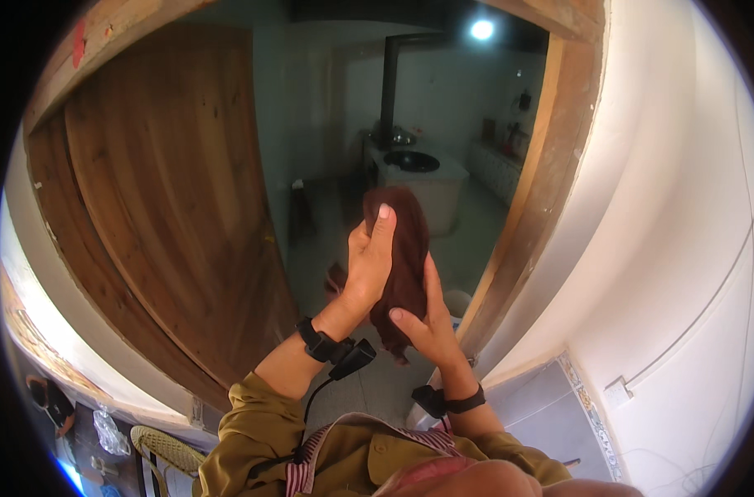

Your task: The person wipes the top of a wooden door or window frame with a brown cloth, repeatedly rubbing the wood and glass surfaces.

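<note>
A dark brown cloth [407, 248], folded into a long bundle, is held up in front of my chest. My left hand [369, 261] grips its upper left side, with the thumb lying along the front. Lower down, my right hand [431, 323] clasps the right side, thumb in front and fingers along the far edge. A loose end of brown fabric [335, 278] shows left of my left wrist. Each wrist wears a black strap with a small device, the left one [327, 346] and the right one [448, 401], with cables running towards my body.
A wooden door [172, 186] stands at the left, and a wooden door frame [526, 205] borders the right. Beyond is a white stove block [430, 192] with a round black wok [412, 161]. A pale bucket [456, 303] sits by the frame. Behind left are a wicker chair [166, 447] and a person [51, 404].
</note>
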`<state>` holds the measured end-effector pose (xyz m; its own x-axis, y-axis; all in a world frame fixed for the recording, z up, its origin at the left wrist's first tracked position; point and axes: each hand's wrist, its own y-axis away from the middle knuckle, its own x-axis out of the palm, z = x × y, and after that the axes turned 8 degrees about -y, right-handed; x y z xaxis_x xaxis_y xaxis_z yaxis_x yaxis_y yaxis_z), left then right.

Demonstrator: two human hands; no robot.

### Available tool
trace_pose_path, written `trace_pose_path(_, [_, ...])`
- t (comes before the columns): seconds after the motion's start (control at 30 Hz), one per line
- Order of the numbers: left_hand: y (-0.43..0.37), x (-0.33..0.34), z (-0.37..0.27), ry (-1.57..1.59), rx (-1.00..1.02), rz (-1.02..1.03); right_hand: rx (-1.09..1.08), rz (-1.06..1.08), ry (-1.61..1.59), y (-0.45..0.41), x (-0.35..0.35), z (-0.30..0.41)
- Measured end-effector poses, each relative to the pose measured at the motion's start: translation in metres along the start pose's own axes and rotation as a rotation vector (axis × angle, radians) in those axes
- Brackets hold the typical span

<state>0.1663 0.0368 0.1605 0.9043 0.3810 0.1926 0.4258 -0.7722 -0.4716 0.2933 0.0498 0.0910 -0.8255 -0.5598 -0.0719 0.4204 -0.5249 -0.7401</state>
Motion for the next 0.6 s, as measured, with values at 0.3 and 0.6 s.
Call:
trace_pose_path(0.3, [-0.052, -0.033, -0.063, -0.099, 0.379, 0.45, -0.231, -0.333, 0.399, -0.05, -0.049, 0.086])
trace_pose_path(0.6, [-0.136, -0.088, -0.196, 0.626, 0.67, 0.053, -0.499, -0.612, 0.577, -0.192, -0.079, 0.227])
